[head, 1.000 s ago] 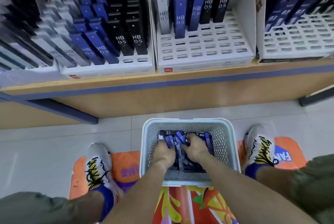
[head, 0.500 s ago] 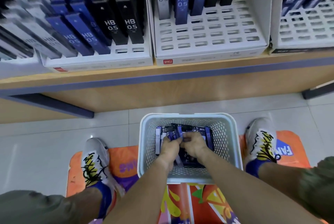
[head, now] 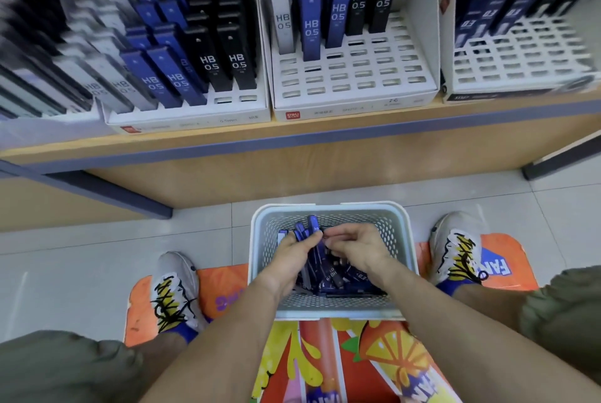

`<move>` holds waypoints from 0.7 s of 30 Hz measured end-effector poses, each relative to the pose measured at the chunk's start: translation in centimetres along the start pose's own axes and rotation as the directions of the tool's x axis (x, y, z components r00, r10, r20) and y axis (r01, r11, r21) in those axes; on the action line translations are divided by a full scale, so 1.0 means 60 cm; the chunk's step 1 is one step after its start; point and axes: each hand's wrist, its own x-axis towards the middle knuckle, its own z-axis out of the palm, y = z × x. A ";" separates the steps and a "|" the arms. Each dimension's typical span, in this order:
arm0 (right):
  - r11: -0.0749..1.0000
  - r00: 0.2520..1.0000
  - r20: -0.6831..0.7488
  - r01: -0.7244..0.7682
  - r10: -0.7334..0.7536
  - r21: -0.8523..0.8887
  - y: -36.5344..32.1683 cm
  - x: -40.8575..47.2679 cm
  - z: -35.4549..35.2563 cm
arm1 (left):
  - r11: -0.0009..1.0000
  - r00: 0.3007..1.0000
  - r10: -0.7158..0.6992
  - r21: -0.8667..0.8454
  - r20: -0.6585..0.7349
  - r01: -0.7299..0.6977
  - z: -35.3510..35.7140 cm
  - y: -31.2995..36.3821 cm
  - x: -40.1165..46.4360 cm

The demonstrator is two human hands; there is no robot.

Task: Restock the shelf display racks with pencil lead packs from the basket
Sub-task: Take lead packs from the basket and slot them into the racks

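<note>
Gripping a fanned bunch of slim blue pencil lead packs, left hand has fingers curled round them, the grip sitting over the far-left part of the basket. Packs are flat rectangular plastic sleeves, glossy, tips sticking up past the fingers. Right hand just right of that grip, fingertips pinched in toward the top of the bunch; contact with a pack unclear, blur hides it, so its grip state cannot be told.

Basket: pale grey-white plastic, rounded-corner rectangle, perforated mesh walls, solid rim. Below the grip, loose dark blue packs lie jumbled on its floor. Basket sits on a bright fruit-print mat, orange and yellow, between two white sneakers, left sneaker and right sneaker, with black-yellow scribble print.

Far beyond the grip, wooden shelf with blue edge strip carries white card racks with slotted grid trays. Middle rack, straight ahead of the grip, has one pale, blue and black "HB 0.5" packs upright at the back, front slots open. Left rack nearly full, stepped rows. Right rack blurred, dark packs at the back.

Floor: glossy pale tiles.
</note>
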 end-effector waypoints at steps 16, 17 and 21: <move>0.957 0.929 0.358 -0.186 0.097 0.223 -0.041 -0.099 -0.033 | 0.783 0.990 0.128 -0.619 0.055 -0.067 0.030 0.057 -0.092; 0.967 0.928 0.365 -0.152 0.068 0.206 -0.055 -0.106 -0.038 | 0.773 0.989 0.142 -0.629 0.051 -0.079 0.031 0.070 -0.103; 0.998 0.907 0.420 -0.049 0.034 0.024 -0.141 -0.155 -0.064 | 0.754 0.985 0.171 -0.646 0.014 -0.122 0.046 0.133 -0.172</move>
